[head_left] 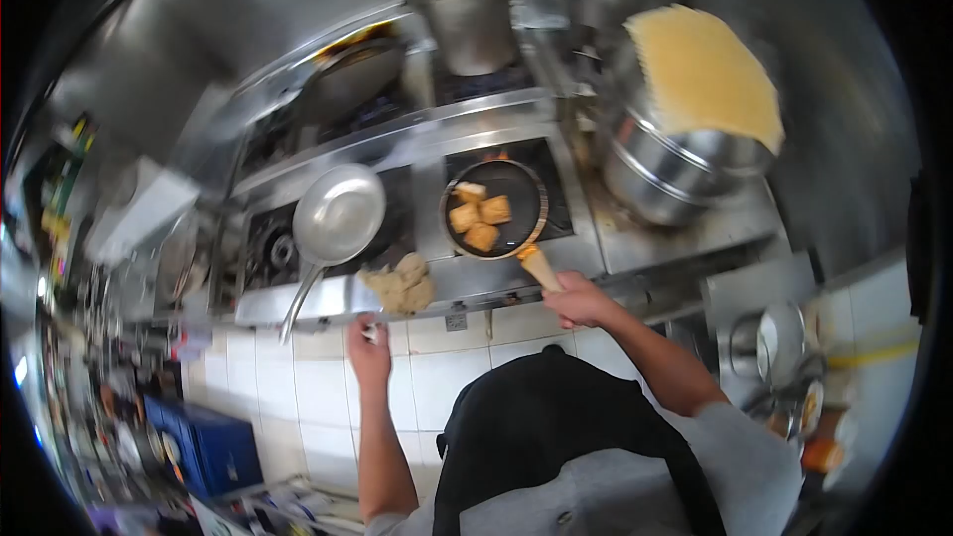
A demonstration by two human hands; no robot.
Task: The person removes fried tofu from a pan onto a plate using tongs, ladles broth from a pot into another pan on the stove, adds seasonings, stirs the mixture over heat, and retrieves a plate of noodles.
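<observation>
My right hand point(578, 300) is wrapped round the light-coloured handle of a dark frying pan point(516, 184). The pan rests over a burner, with flame showing at its far rim. Several golden-brown cubes of food point(494, 208) sit toward the pan's left side. At the stove's front edge, my left hand point(370, 349) is closed with a small whitish thing in its fingers, too small to name. Just beyond that hand lies a crumpled beige cloth point(402, 285) on the front ledge. A silver frying pan point(340, 213) stands on the left burner, its handle pointing toward me.
Behind the burners stands a tall metal stockpot point(465, 20). To the right, a yellowish sheet point(705, 74) covers part of a large steel pot point(660, 174). Tiled floor point(437, 377) shows below the stove, and a blue box point(204, 445) stands at the lower left.
</observation>
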